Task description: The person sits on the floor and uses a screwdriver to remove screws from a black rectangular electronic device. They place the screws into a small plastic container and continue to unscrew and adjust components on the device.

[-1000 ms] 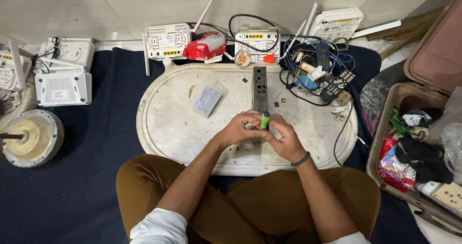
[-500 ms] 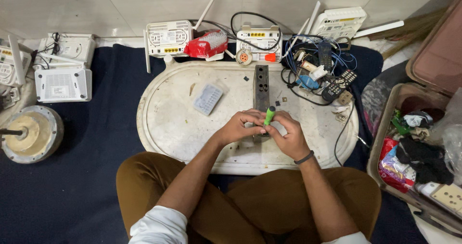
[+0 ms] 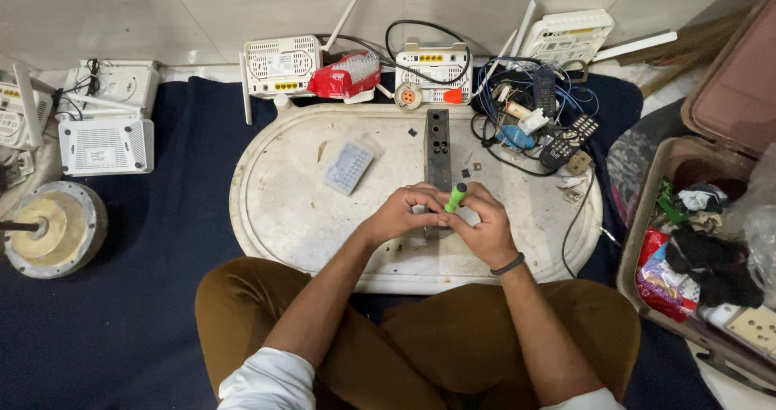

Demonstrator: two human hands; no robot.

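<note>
- While the person sat cross-legged on the dark blue floor mat [image 3: 162, 297], both hands met over the near middle of the oval white counter [image 3: 283, 216], a worn, scuffed slab with rounded ends.
- The left hand [image 3: 402, 213] was curled, fingers bent inward toward the right hand; what it gripped, if anything, could not be told.
- The right hand [image 3: 481, 230] was closed around a small green cylindrical tool [image 3: 456, 197], whose smooth plastic end stood out above the fingers, tilted slightly to the right. A dark band circled that wrist.
- The tool sat between the two hands, just in front of the long dark rectangular strip [image 3: 437, 150], a matte block with square openings that lay lengthwise on the counter, its near end hidden behind the hands.
- A pale grey keypad panel [image 3: 348, 167] with rows of small buttons lay flat to the left of the strip, well apart from the hands.
- Small dark loose parts were scattered on the counter beside the strip.
- A tangle of blue and black cables [image 3: 525, 111] with a black remote control [image 3: 567, 141] occupied the far right end.
- White ventilated router housings [image 3: 283, 65] with slim antennas lined the wall beyond the counter.
- A round metal disc [image 3: 50, 229] rested on the mat at far left.
</note>
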